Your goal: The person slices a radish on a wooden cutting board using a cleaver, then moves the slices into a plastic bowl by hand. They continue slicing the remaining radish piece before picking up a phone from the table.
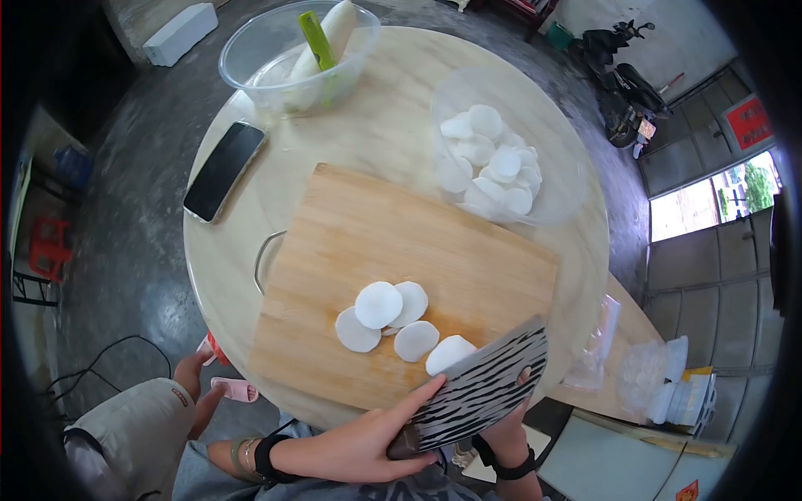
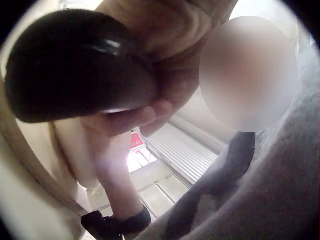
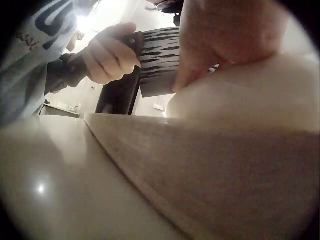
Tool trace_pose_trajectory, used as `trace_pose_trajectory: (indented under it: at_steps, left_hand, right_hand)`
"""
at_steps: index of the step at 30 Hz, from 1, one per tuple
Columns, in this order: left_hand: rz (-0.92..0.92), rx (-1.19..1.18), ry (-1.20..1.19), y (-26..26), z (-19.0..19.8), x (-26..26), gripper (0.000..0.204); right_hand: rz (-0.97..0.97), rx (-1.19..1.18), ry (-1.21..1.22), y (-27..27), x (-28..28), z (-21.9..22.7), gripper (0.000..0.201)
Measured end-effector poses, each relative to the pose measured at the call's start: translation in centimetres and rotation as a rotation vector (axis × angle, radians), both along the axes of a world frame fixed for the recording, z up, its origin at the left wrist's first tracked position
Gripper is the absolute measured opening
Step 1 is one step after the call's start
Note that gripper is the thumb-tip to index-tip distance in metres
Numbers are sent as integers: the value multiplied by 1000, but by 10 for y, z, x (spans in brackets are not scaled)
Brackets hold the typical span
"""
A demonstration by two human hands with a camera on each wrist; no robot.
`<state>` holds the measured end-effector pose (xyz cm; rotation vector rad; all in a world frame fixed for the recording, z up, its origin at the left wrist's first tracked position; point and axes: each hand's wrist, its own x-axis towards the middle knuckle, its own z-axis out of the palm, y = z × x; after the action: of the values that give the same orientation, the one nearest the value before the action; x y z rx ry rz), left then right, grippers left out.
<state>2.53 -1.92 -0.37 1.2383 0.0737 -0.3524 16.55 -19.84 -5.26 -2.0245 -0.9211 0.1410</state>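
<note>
In the head view my left hand [image 1: 388, 438] grips the dark handle [image 2: 75, 67] of a cleaver [image 1: 484, 384] whose blade has black stripes. The blade stands tilted over the near right part of a wooden cutting board [image 1: 401, 225]. Behind it, my right hand [image 1: 505, 434] is largely hidden. The right wrist view shows this hand's fingers holding a white radish [image 3: 255, 95] on the board, right beside the blade. A pale round face [image 1: 449, 354] shows at the blade's far side. Several radish slices [image 1: 378, 305] lie loosely overlapped on the board, left of the cleaver.
A clear bowl [image 1: 576, 188] of radish slices stands beyond the board at the right. Another clear bowl [image 1: 238, 79], at the far left, holds a whole radish [image 1: 338, 29] and a green-handled tool [image 1: 317, 42]. A phone [image 1: 224, 171] lies left. Someone's legs [image 1: 196, 388] are at the lower left.
</note>
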Motion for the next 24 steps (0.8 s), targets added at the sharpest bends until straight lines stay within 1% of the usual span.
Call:
trace_pose_trajectory:
  at_steps: [3,4,5,7,8,9,11,12,13,15,16,17,19,20,22,24]
  left_hand:
    - [5,13,-4,-1,2,4,90]
    - [11,28,-5,-1,3,2,90]
    - [4,39,2,-1,4,1,90]
    - [-31,70,62,-4,4,0,90]
    - [-39,70,63,-4,5,1,90]
    - [-37,104,79,-6,6,1,90]
    - [-35,133,102,-10,3,-1,91]
    - [25,203,-13,-13,-2,-2,90]
    - [87,272,-127,-16,-4,-4,90]
    - [83,278,-117,-16,-1,-4,90]
    - [78,287,-111,-15,0,-3,90]
    - [82,289,-103,-13,0,-2,90]
    - [85,251,-104,-13,0,-1,90]
    - [92,251,-98,-13,0,-2,90]
    - [105,249,-132,-14,-1,-1,90]
    - [90,244,-114,-14,-1,-1,90]
  right_hand:
    - [-33,46,25,4,-1,4,19]
    - [-121,36,187,2,-6,-1,19]
    - [-126,47,194,2,-5,-2,19]
    - [119,-64,-237,1,4,0,19]
    - [-2,3,47,-1,-3,-3,17]
    - [-8,-1,52,-4,-2,-3,17]
    - [178,-219,-376,-6,3,3,15]
    - [129,-50,-173,-2,4,10,15]
    - [131,-56,-166,-5,2,6,15]
    - [175,-247,-310,-11,2,-3,20]
    - [136,-272,-261,-9,-1,-3,26]
    - [143,-270,-255,-8,-1,-1,26]
    - [7,-30,280,-5,-3,8,30]
    - [21,-26,188,-5,-3,5,36]
    - [-10,-33,217,-8,-3,1,37]
    - [-48,-40,244,-9,-4,1,39]
